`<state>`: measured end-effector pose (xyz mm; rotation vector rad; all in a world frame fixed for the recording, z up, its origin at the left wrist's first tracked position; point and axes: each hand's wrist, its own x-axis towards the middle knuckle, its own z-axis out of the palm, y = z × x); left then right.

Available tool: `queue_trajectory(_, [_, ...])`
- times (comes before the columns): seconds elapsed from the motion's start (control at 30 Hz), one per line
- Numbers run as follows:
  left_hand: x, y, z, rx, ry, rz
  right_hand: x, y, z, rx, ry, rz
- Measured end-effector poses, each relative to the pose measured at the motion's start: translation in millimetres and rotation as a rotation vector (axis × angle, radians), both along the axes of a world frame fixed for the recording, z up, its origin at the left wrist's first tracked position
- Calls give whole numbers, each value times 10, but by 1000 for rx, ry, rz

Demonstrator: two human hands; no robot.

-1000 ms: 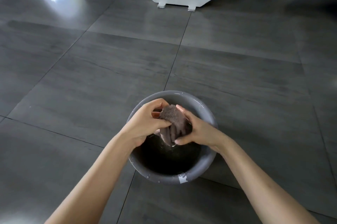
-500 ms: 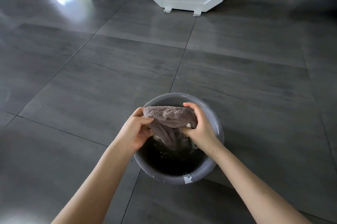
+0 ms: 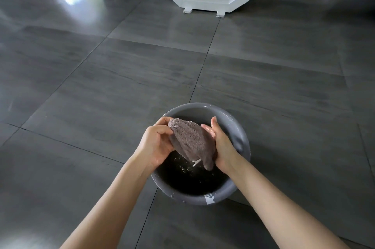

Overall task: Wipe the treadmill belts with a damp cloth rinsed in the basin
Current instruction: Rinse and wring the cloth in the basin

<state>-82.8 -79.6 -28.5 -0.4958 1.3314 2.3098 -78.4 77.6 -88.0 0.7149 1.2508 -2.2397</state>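
holding the cloth (image 3: 190, 143) bunched over the basin (image 3: 242, 139), the left hand (image 3: 156, 145) pinches its upper edge between thumb and curled fingers, while the right hand (image 3: 221, 147) cups and presses the far side, its fingers only partly closed against the fabric. the cloth hangs above the dark water, its lowest fold just over the surface, with a pale tag or a thread of water showing beneath it; which of the two i cannot tell

the main risk looks like carrying it off too wet: a towel this thick holds a lot, and if it is lifted away without a firm wring it would likely drip across the glossy floor tiles (image 3: 101, 86) and leave them slick, or put more water on the belts than a damp wipe wants. the right hand's loose hold could also let the heavy lower fold slip back into the water and splash over the rim. no treadmill belt is identifiable here; only a white frame (image 3: 205, 2) stands well beyond the basin
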Motion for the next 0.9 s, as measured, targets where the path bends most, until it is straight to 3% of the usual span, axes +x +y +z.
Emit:
queue_trajectory(0.13, [13,133,-60,-123,19,67,44,-127,71,112,57,-88])
queue_trajectory(0.27, [142,307,-214,-356,118,-54,137,-169,153,285,174,-135])
queue_trajectory(0.57, [106,401,-428,-574,139,117,270,-131,387,-70,105,-2])
queue_trajectory(0.63, [81,361,-460,-589,134,201,279,-94,349,-55,66,-87])
queue_trajectory(0.8, [63,323,-470,-604,135,288,185,-115,35,254,21,-167])
queue_trajectory(0.9, [86,403,-423,-594,149,282,153,-248,40,24,-159,-65])
